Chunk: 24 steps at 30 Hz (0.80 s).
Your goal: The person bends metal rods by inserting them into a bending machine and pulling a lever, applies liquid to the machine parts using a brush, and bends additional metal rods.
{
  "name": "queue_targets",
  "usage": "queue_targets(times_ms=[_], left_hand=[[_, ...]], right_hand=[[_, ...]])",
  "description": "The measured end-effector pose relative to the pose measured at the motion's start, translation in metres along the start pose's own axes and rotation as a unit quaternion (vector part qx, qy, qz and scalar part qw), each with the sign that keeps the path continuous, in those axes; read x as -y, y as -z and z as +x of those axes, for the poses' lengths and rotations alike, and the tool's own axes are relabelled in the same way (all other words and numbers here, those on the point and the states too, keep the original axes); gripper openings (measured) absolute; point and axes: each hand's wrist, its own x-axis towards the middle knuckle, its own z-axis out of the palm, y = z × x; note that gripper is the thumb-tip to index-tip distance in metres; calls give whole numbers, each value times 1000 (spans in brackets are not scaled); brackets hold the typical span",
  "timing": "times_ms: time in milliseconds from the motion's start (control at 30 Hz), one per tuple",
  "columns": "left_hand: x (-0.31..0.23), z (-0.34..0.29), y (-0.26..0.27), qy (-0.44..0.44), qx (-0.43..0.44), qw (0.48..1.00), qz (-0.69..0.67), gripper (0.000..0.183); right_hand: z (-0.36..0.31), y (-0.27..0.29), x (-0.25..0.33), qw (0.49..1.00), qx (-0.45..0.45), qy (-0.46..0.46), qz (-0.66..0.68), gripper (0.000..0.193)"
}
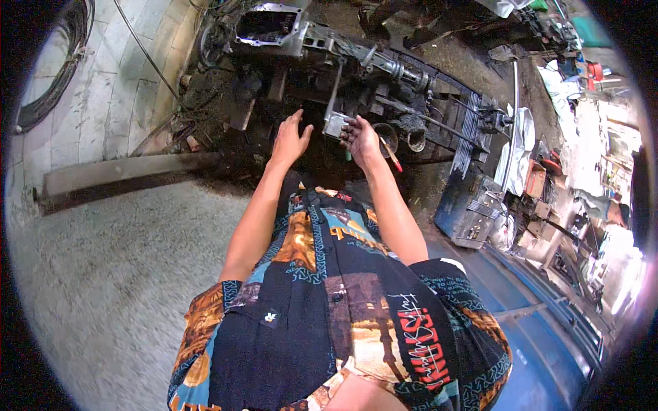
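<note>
My left hand (pixel 291 142) reaches forward with its fingers apart and nothing in it. A little to its right, my right hand (pixel 362 142) has loosely curled, spread fingers darkened with grease. Its fingertips are beside a silver metal block (pixel 334 125) at the lower end of a lever (pixel 335 89); whether they touch it I cannot tell. Beyond both hands lies a long metal gearbox assembly (pixel 329 42) with an open-topped housing (pixel 269 26) at its left end. A thin stick with a red end (pixel 396 163) shows just right of my right wrist.
A low concrete ledge (pixel 123 175) runs along the left, below a tiled wall (pixel 116 89) with a coiled black cable (pixel 58 82). At right are a blue metal panel (pixel 521 301), a worn metal box (pixel 480 216) and a leaf spring (pixel 469 137).
</note>
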Motion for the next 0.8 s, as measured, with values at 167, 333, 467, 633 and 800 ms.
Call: queue_targets(times_ms=[167,333,467,633,800], left_hand=[[18,22,42,-12,50,999,10,53],[23,37,54,7,88,996,9,56],[21,39,48,39,86,995,-11,58],[4,16,34,78,69,994,-20,57],[5,18,36,120,51,991,-18,56]], right_hand=[[-3,-52,14,998,13,6,66,43],[24,-80,37,994,41,-14,95,39],[42,-80,60,976,57,-66,198,19],[30,-79,66,952,7,-94,292,13],[-30,-114,58,970,54,-81,223,13]])
